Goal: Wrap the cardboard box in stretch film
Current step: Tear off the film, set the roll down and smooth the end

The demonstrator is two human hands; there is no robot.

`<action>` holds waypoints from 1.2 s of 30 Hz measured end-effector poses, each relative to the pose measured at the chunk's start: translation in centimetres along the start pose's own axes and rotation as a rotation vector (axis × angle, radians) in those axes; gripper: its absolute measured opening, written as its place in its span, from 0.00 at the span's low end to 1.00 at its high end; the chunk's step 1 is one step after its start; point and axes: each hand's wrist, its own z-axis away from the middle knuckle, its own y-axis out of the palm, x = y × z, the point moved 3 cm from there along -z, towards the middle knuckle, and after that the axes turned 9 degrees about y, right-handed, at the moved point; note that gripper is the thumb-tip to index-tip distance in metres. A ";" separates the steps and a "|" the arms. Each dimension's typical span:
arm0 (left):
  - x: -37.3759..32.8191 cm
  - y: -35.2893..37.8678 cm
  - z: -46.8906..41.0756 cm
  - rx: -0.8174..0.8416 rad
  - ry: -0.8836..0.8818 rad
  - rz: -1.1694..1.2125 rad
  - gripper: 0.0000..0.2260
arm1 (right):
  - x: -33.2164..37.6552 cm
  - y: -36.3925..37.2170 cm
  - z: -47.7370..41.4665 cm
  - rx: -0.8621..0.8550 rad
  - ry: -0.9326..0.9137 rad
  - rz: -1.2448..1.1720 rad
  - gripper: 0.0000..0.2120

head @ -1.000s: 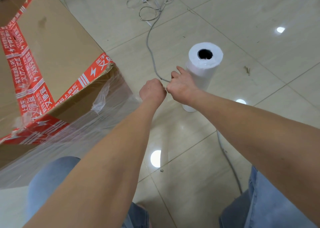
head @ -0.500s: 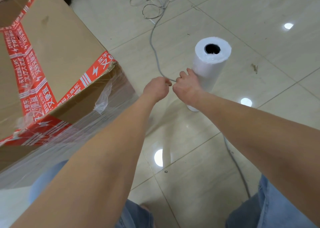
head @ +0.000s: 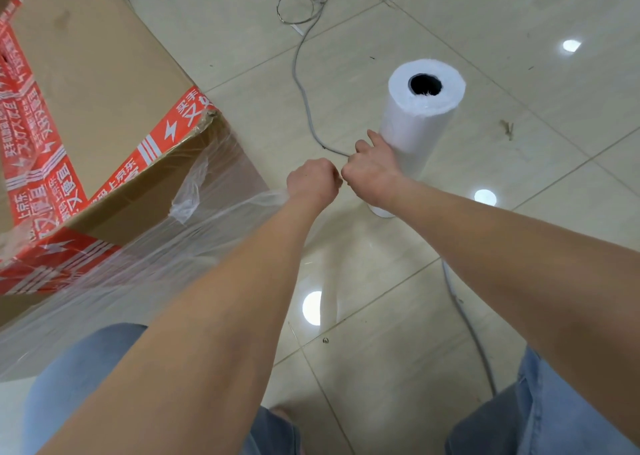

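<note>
Big brown cardboard box with red printed tape [head: 104,84] sits on the floor at the near left, its side already covered. My left hand [head: 313,182] is fisted on a roped-up strand of clear stretch film [head: 221,219] coming off the box. My right hand [head: 372,174] is knuckle to knuckle with it, pinching the same strand I think. Stuff's light, clingy and stretchy, so grab it bunched. The film between my hands and the upright white film roll [head: 419,132] is near invisible, and my fingertips are hidden.
</note>
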 end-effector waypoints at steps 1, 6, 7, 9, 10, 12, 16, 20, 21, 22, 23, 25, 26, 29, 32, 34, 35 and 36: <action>0.0 0.1 0.0 -0.006 -0.003 -0.005 0.09 | 0.0 0.1 0.0 -0.003 -0.004 0.005 0.12; -0.1 0.3 0.2 -0.025 -0.043 0.027 0.08 | 0.2 0.4 0.1 -0.023 -0.031 0.036 0.13; 0.0 0.3 0.2 -0.023 -0.049 0.040 0.08 | 0.2 0.5 0.2 -0.023 -0.035 0.039 0.13; 0.0 0.1 0.2 -0.001 -0.031 0.063 0.08 | 0.1 0.4 0.4 -0.028 -0.034 0.017 0.14; 0.0 0.0 0.2 0.020 -0.012 0.075 0.08 | 0.1 0.3 0.4 -0.031 -0.031 -0.010 0.13; 0.0 -0.4 0.3 0.040 0.021 0.078 0.07 | 0.0 -0.1 0.6 -0.027 -0.025 -0.075 0.13; 0.1 -1.1 0.7 0.016 0.047 0.038 0.08 | 0.0 -0.7 0.9 -0.035 -0.036 -0.066 0.13; 0.2 -1.0 1.1 -0.027 0.000 0.060 0.09 | 0.3 -0.4 1.4 -0.094 -0.083 -0.021 0.14; 0.2 -1.0 1.1 -0.030 -0.028 0.085 0.09 | 0.4 -0.2 1.5 -0.099 -0.093 -0.006 0.14; 0.2 -0.9 1.2 -0.029 -0.058 0.115 0.10 | 0.6 -0.1 1.6 -0.099 -0.101 0.003 0.15; 0.2 -0.7 1.2 -0.028 -0.088 0.147 0.09 | 0.7 -0.1 1.6 -0.099 -0.108 0.006 0.15; 0.3 -0.5 1.5 -0.038 -0.158 0.215 0.09 | 0.8 -0.3 1.8 -0.101 -0.133 0.017 0.16; 0.5 -0.5 1.5 -0.054 -0.197 0.261 0.09 | 0.8 -0.2 1.9 -0.108 -0.158 0.035 0.16; 1.6 -0.9 1.1 -0.106 -0.263 0.353 0.10 | 0.4 0.9 2.5 -0.101 -0.212 0.114 0.15; 1.2 -1.2 0.8 -0.071 -0.196 0.322 0.09 | -0.3 1.0 2.8 -0.071 -0.163 0.150 0.12; 0.4 -0.9 1.3 -0.034 -0.132 0.307 0.07 | -0.4 0.4 3.0 -0.086 -0.154 0.133 0.13; 0.1 -0.7 1.5 -0.032 -0.099 0.275 0.07 | -0.5 -0.3 3.3 -0.126 -0.153 0.103 0.15; -0.2 -0.6 1.8 -0.024 -0.066 0.229 0.08 | -0.7 -1.1 3.7 -0.211 -0.149 0.084 0.15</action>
